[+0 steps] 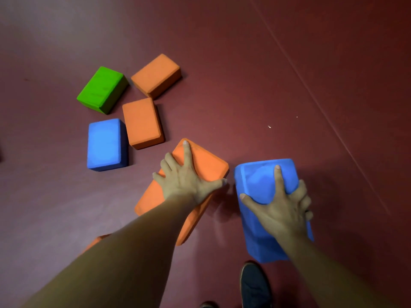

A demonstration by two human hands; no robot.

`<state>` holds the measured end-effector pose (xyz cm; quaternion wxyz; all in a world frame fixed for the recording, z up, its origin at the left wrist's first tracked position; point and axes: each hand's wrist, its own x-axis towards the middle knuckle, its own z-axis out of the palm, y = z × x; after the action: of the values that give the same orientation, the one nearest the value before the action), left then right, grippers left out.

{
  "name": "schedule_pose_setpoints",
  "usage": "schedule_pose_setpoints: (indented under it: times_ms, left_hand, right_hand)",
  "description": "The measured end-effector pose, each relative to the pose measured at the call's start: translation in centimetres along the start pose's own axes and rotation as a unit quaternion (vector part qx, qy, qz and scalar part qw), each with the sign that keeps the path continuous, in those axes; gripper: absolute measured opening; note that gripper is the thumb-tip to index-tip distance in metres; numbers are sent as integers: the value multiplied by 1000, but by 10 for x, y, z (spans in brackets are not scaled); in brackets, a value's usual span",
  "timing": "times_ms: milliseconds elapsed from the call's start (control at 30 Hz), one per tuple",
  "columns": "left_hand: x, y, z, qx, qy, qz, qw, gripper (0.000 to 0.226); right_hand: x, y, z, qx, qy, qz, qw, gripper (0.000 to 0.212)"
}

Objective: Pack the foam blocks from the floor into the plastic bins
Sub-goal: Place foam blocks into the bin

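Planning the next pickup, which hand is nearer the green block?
Left. The left hand holds an orange block below-right of the green block; the right hand holds a blue block farther right.

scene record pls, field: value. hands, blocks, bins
left hand: grips near orange block across its width
right hand: grips near blue block, index finger on top
loose blocks: green block, far orange block, middle orange block, far blue block; all flat on floor
touching: middle orange block and far blue block look edge to edge
partly hidden: orange sliver under left forearm, maybe another block
bins: none in view
other: dark shoe at bottom edge
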<state>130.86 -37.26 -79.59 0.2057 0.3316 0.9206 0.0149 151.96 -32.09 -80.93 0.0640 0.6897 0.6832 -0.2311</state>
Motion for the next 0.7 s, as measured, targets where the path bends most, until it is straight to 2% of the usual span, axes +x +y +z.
schedule_pose_setpoints:
  times_ms: [67,200,433,533,700]
  left_hand:
    - [-4,-18,1,-9,20,13,1000,150]
    - [-23,-58,-1,2,13,39,999,150]
    - [-68,-131,-1,35,7,30,999,150]
    - [-84,-129,-4,34,14,25,999,150]
    - [-137,-95,-5,29,8,81,996,151]
  right_hand:
    - [-15,-8,12,11,12,12,1000,123]
    - [-57,-30,41,49,21,35,998,123]
    - [-119,-48,66,88,3,61,994,119]
    - [-135,-34,60,95,11,66,993,120]
    - [-171,22,37,118,39,111,986,119]
